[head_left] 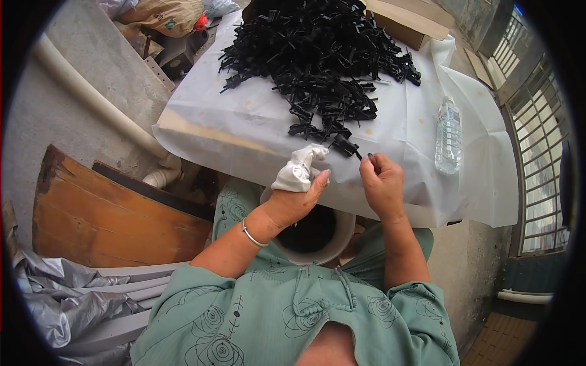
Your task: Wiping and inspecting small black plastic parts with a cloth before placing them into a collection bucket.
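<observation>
My right hand point(383, 182) is closed in a pinch at the table's near edge. Its thumb and finger grip the thin end of a black plastic part point(346, 145), whose thicker body rests at the near tip of a large pile of similar black parts point(323, 55). White cloth point(299, 169) covers the fingers of my left hand point(292, 198), leaving the thumb bare. Those bent fingers stand apart from the thumb, close to the nearest black parts, and I see nothing held between them. Below my hands, a pale bucket point(347, 235) with a dark inside sits between my knees.
Translucent plastic sheeting point(244, 116) covers the table. A clear water bottle point(448, 137) lies on its right side, and an open cardboard box point(409, 21) stands behind. Leftward are a curved wooden board point(116, 213), a pipe point(91, 94) and silver sheeting point(58, 299). A barred window point(540, 152) is at right.
</observation>
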Motion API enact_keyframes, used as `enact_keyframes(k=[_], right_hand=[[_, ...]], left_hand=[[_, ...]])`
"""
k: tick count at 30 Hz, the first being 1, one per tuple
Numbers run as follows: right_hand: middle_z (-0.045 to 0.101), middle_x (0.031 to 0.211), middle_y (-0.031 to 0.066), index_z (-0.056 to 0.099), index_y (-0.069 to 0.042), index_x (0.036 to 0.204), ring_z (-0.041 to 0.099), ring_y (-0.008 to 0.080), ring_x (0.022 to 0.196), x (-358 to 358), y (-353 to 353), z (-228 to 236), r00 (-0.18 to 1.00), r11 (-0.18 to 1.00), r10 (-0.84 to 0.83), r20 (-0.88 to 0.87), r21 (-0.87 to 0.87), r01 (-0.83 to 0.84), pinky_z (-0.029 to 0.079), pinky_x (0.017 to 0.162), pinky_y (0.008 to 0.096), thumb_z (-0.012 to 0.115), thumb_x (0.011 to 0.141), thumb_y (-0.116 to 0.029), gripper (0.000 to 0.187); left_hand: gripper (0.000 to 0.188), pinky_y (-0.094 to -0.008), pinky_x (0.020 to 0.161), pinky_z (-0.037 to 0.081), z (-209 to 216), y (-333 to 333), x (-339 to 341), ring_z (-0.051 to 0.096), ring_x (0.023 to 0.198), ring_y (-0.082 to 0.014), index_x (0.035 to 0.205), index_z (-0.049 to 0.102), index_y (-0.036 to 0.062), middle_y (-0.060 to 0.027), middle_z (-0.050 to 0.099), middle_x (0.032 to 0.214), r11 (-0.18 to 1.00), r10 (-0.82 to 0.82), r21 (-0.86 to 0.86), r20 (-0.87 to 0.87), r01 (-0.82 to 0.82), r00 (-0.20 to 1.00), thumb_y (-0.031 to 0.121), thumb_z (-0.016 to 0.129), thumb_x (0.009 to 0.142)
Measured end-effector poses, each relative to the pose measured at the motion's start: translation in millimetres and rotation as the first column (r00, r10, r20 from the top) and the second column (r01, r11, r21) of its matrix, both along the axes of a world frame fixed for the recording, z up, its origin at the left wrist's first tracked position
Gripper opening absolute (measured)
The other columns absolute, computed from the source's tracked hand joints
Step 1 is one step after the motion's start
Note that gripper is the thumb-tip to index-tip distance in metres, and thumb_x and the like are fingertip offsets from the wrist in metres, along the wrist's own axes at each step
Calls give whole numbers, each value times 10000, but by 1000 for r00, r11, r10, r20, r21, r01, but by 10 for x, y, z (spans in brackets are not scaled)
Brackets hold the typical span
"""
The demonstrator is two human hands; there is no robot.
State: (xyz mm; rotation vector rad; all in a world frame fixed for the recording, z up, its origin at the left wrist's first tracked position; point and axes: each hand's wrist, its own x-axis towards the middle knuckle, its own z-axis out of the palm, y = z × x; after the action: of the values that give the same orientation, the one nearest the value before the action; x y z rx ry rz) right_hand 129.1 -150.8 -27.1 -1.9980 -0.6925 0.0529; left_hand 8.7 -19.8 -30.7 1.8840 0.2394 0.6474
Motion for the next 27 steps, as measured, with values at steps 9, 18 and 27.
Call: enact_keyframes(k=[9,18,27], right_hand=[[513,556,93,508,-16,682,477,213,445,-234,1,60,898,923,305,318,133,-360,370,430,300,663,776,-145,223],[446,570,40,518,-5,724,381,91,529,-150,33,46,944,919,322,-68,260,-295,355,492,253,602,864,-174,235],[521,590,115,536,20,727,469,143,538,-189,72,-138,873,875,459,-164,253,-412,406,543,301,506,903,-155,250]], left_hand=[[260,-210,508,432,-35,1,160,490,600,-49,1133,476,20,-23,550,833,969,-100,-222,38,106,994,87,522,886],[246,-205,557,454,196,-80,2,501,636,-53,1093,515,-5,-29,565,845,857,-292,-458,-53,237,955,51,537,854],[231,-271,711,487,142,-110,24,580,784,-154,1032,561,-32,-96,597,892,938,7,347,33,-18,999,12,565,804]])
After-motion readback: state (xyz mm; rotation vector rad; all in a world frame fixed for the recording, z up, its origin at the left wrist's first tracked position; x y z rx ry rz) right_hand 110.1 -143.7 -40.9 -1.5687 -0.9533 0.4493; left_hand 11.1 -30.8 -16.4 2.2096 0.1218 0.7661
